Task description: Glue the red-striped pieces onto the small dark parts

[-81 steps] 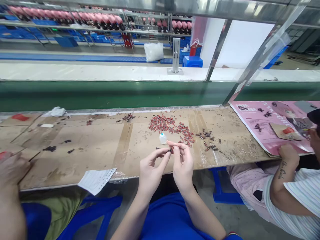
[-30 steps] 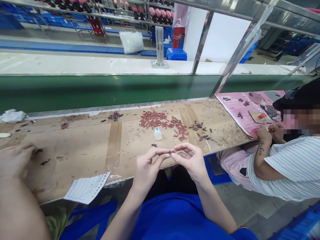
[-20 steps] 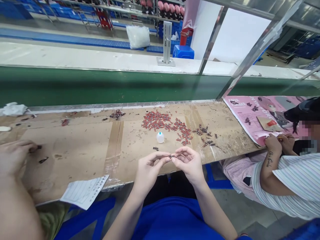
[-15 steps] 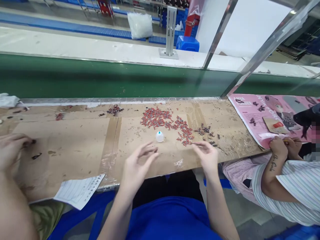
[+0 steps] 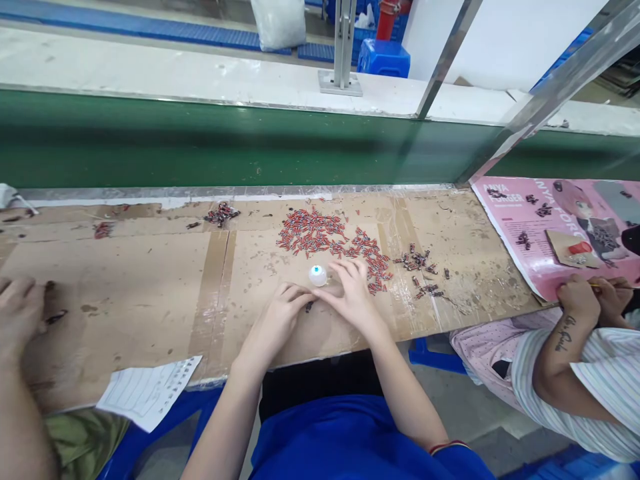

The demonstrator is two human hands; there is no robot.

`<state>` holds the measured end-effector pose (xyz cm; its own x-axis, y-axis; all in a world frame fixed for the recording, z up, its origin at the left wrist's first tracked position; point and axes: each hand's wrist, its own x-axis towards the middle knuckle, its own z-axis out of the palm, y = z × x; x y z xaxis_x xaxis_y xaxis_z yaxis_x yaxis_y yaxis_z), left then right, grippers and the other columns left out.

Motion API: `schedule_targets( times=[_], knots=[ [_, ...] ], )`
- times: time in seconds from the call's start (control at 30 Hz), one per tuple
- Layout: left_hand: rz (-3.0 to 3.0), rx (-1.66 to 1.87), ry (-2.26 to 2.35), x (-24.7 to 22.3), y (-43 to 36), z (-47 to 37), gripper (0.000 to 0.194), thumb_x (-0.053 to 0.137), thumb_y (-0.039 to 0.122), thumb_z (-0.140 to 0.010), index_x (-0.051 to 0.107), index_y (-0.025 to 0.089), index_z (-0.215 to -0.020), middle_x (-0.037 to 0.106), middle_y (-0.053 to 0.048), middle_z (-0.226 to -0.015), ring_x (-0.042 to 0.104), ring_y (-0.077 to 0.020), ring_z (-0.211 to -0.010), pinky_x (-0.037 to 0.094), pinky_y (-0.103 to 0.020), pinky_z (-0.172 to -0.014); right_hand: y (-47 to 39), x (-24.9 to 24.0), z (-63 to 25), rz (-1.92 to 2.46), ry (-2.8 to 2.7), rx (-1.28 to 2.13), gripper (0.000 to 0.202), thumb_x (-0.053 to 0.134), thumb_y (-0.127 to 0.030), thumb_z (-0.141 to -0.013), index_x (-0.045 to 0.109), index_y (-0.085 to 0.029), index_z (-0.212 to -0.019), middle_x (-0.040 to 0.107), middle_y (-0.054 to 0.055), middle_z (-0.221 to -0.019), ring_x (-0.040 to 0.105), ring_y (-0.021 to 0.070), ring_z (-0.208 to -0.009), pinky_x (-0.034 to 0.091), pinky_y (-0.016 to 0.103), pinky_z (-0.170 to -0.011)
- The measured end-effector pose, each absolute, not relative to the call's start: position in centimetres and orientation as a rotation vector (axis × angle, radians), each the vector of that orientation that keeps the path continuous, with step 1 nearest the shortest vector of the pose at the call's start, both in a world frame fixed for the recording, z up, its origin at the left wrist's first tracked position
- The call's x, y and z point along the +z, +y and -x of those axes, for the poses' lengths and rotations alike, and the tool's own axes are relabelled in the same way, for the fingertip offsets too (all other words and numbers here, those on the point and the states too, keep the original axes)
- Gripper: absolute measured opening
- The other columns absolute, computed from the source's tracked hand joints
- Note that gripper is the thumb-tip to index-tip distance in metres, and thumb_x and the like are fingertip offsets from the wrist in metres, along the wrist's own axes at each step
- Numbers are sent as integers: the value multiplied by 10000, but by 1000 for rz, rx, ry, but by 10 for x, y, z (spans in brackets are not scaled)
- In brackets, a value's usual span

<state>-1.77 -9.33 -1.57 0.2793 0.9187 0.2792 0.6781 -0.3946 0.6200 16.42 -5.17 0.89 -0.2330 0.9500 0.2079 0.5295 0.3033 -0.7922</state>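
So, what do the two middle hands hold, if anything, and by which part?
Left hand: cannot tell; a dark piece shows right beside it. Right hand: nothing visibly held, open beside the white bottle.

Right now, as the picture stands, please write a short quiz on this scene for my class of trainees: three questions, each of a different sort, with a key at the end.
1. Multiple choice. What colour is the tip of the small white container beside the person's right hand?
A. Red
B. Blue
C. Yellow

2. True or false. The sheet of paper lies to the left of the person's left hand.

3. Fill in the missing word. The pile of red parts lies on brown ____.

Key: 1. B; 2. True; 3. cardboard.
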Motion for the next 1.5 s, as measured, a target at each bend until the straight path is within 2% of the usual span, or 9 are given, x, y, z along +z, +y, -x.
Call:
schedule_targets(
  times=[0.1,0.2,0.33,0.43,0.53,0.63,0.77,0.97,1.5],
  knots=[
    [-2221,746,1466,-23,-93,20,412,404,87,-920,691,282,-1142,672,-61,-995,596,-202,-942,504,-324,-855,-47,3,-158,1297,-1891,850,281,765,-354,-788,678,-239,-1029,663,105,-1180,480,304,-1236,411,526,-1084],
    [-2240,749,1503,-25,-91,21,423,396,100,-924,666,286,-1192,649,-52,-983,588,-199,-923,490,-350,-874,-49,1,-166,1314,-1715,990,332,723,-393,-812,611,-222,-1073,670,106,-1156,595,268,-1104,491,473,-982],
    [-2106,893,1487,-17,-85,11,379,376,126,-950,692,254,-1115,671,-69,-1014,610,-203,-982,465,-372,-895,-59,4,-184,1307,-1354,1141,379,715,-415,-797,568,-229,-1093,699,74,-1067,675,213,-899,546,375,-818],
    [-1960,902,1527,-10,-81,-1,252,466,208,-958,698,262,-1042,719,-49,-1013,639,-206,-974,414,-419,-952,-66,9,-195,1260,-1153,1083,348,739,-393,-757,616,-229,-1038,711,52,-1007,671,200,-877,544,327,-763],
    [-1889,871,1646,-8,-79,-9,162,546,260,-935,707,272,-936,751,-31,-972,639,-230,-973,334,-487,-1010,-71,9,-200,1230,-920,1064,280,743,-406,-722,656,-208,-900,702,24,-825,618,158,-667,502,270,-574],
    [-1899,839,1697,-11,-80,-8,139,585,259,-913,721,278,-888,755,-33,-961,612,-253,-1012,325,-491,-980,-72,6,-198,1220,-778,1118,264,707,-445,-722,645,-197,-786,650,-6,-669,523,122,-507,441,249,-460],
    [-1905,830,1688,-12,-80,-3,149,593,232,-897,735,278,-893,752,-38,-972,594,-254,-1022,361,-456,-930,-73,5,-189,1321,-838,1106,258,706,-434,-705,622,-194,-747,635,-13,-642,550,134,-525,467,254,-476],
    [-1832,780,1710,-9,-79,0,151,635,240,-864,733,285,-969,759,-42,-1002,603,-257,-1060,363,-478,-975,-77,3,-178,1445,-986,999,224,687,-404,-724,592,-201,-728,646,-7,-636,599,155,-572,499,269,-539],
    [-1763,799,1758,-9,-79,-1,96,690,246,-825,741,290,-894,775,-28,-948,642,-263,-1056,353,-498,-1009,-81,1,-178,1550,-1165,946,221,654,-418,-762,585,-210,-735,660,0,-622,599,162,-549,487,267,-523]
  ],
)
